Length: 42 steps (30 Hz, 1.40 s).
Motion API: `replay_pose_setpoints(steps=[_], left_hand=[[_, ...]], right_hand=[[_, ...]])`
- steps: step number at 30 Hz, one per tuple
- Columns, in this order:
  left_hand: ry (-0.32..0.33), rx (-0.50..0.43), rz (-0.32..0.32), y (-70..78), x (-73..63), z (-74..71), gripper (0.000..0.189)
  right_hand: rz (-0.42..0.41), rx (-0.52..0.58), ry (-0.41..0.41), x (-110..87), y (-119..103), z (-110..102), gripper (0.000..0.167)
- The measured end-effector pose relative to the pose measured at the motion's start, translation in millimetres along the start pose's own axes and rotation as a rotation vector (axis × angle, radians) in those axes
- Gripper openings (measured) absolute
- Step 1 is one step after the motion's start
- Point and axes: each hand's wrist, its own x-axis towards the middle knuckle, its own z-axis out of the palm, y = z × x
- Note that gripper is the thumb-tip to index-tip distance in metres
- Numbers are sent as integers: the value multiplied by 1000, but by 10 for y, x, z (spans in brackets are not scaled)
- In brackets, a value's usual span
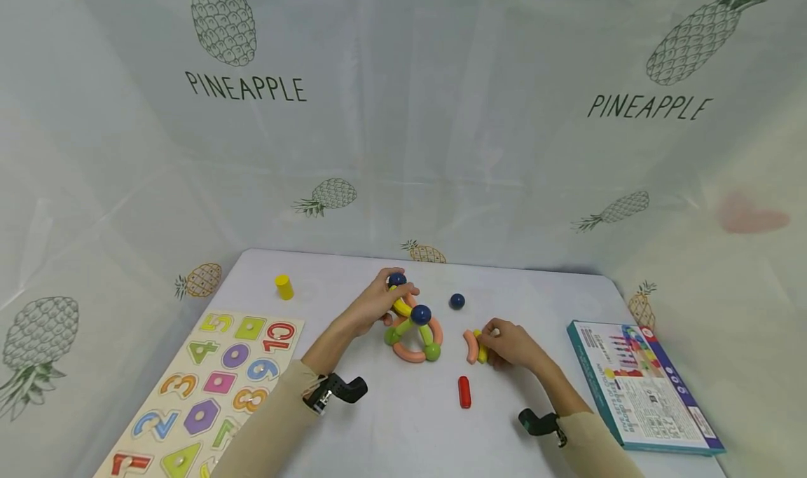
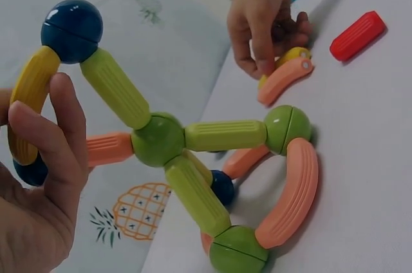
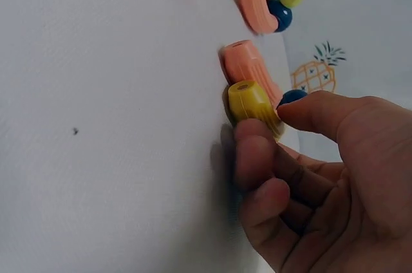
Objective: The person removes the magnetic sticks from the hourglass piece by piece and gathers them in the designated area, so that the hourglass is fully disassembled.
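My left hand [image 1: 370, 304] grips a yellow curved stick [image 2: 32, 83] on a toy structure of sticks and balls. Dark blue balls [image 2: 72, 30] sit at its upper parts. Straight green sticks [image 2: 225, 136] branch from a central green ball [image 2: 156, 139], and pink curved sticks [image 2: 295, 192] form a ring low down. On the table to the right, my right hand [image 1: 513, 345] pinches another yellow curved stick [image 3: 251, 100] between thumb and fingers. A loose pink curved stick [image 1: 471, 347] lies right beside it.
Nearer me lies a red stick [image 1: 464, 392]; a loose blue ball [image 1: 457, 301] sits farther back. A number puzzle board [image 1: 208, 383] is at left, with a yellow cylinder [image 1: 284, 287] behind it. At right lies a flat box [image 1: 649, 387]. A pineapple-print curtain [image 1: 403, 127] hangs behind.
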Motion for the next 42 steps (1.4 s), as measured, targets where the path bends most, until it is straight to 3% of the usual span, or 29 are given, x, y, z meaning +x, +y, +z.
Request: replay_pose_setpoints(steps=[5, 8, 20, 24, 30, 36, 42], left_hand=[[-15, -36, -27, 4, -17, -1, 77], [-10, -36, -27, 9, -29, -8, 74], [99, 84, -4, 15, -10, -35, 50], [110, 125, 0, 11, -10, -53, 54], [31, 210, 11, 21, 43, -133, 67], [-74, 276, 44, 30, 96, -257, 59], [-84, 231, 46, 15, 91, -259, 49]], right_hand=[[-4, -13, 64, 35, -25, -71, 24], [-80, -4, 108, 78, -119, -108, 25], [-382, 142, 96, 222, -908, -36, 24], [-464, 198, 99, 270, -1174, -2, 28], [-541, 240, 46, 305, -1417, 51, 40], [-588, 201, -18, 322, -1498, 89, 47], [-608, 135, 50, 340, -1509, 111, 42]])
